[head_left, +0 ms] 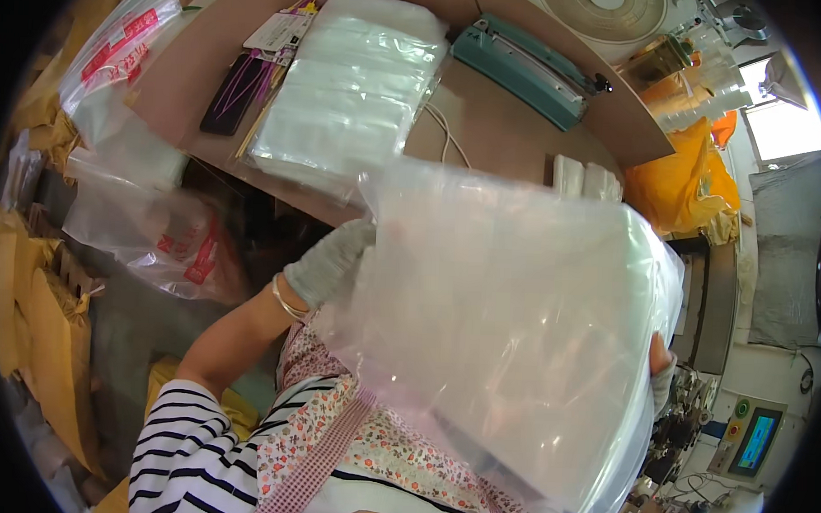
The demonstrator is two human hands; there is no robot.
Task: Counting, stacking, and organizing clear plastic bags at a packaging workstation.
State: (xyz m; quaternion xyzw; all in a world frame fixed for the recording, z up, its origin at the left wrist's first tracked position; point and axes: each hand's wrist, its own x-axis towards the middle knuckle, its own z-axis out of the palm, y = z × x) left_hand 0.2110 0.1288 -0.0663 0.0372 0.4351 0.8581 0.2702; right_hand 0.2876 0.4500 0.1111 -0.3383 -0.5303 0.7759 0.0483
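A large stack of clear plastic bags (508, 323) is held up in front of my body, above the lap. My left hand (333, 263), in a grey glove with bare wrist and a bracelet, grips the stack's left edge; its fingers are mostly hidden behind the cloudy plastic. At the right edge my right hand (662, 367) is closed round the bags, with bare fingertips out of a grey glove. Another pile of clear plastic bags (353, 83) lies flat on the brown table (500, 151), beyond my left hand.
A teal heat sealer (521, 69) stands at the table's back. Left of the bag pile lie a black phone (233, 95) and purple ties (254, 75). Printed plastic bags (171, 239) hang at the left near brown paper sacks (59, 344). A control panel (748, 437) and machinery are at right.
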